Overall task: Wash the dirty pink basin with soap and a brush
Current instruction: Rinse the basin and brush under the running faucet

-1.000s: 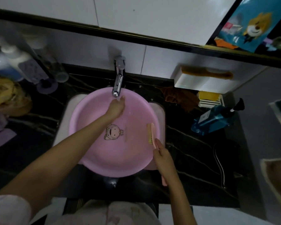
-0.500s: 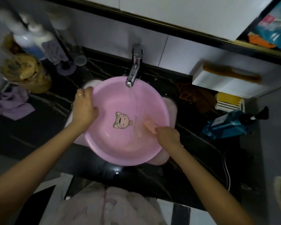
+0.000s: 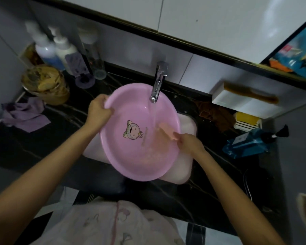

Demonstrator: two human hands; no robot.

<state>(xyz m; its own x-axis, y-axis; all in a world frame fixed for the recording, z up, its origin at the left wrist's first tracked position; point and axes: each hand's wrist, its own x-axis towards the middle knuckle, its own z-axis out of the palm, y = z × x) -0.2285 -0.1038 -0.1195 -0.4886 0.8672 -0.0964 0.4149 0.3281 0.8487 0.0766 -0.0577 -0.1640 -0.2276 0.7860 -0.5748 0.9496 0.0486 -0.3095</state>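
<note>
A round pink basin point(image 3: 131, 161) with a cartoon sticker on its bottom sits tilted in the white sink point(image 3: 185, 167). Water runs from the chrome tap point(image 3: 157, 85) into the basin. My left hand point(image 3: 99, 110) grips the basin's far left rim. My right hand point(image 3: 189, 142) holds a pink brush point(image 3: 166, 132), blurred, with its head inside the basin on the right side under the water stream.
Bottles point(image 3: 60, 50) and a yellowish jar point(image 3: 46, 84) stand back left, with a purple cloth point(image 3: 25, 115) beside them. To the right are a brown cloth point(image 3: 215, 115), a yellow soap on a rack point(image 3: 247, 121), a blue bottle point(image 3: 247, 145) lying down and a white shelf with a comb point(image 3: 245, 98).
My left hand left the tap and took hold of the basin's left rim. My right hand brought the brush from the rim into the basin, under running water.
</note>
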